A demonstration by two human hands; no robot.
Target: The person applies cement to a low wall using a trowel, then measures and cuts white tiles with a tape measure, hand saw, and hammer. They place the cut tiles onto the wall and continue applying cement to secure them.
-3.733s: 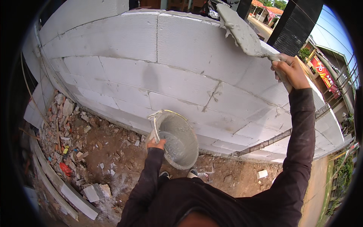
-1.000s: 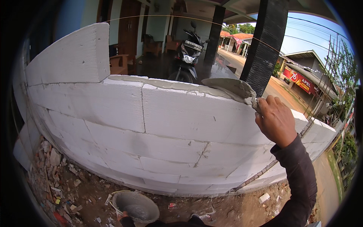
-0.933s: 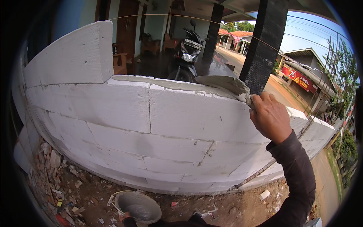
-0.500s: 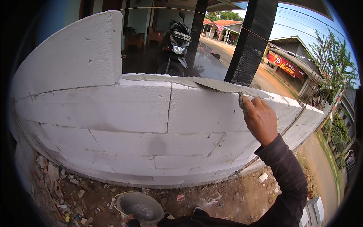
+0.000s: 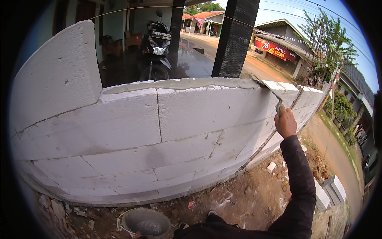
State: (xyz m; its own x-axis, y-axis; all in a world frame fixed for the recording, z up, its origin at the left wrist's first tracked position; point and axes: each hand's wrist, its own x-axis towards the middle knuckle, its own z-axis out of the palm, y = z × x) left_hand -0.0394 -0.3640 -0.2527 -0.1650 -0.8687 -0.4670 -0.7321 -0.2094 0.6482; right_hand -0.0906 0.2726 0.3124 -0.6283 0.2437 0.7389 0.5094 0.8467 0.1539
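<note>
Head view: one right hand (image 5: 285, 122), fingers closed round the handle of a trowel (image 5: 279, 104), blade tilted at the top edge of a white block wall (image 5: 191, 109), by the right end of a grey mortar strip (image 5: 179, 83). One left hand (image 5: 138, 234), mostly cut off beside a grey bucket (image 5: 148, 217) low before the wall; finger state cannot be told.

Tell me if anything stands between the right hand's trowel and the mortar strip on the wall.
Nothing visible does: the right hand holds the trowel at the right end of the mortar strip. The black pillar rises behind the wall.
</note>
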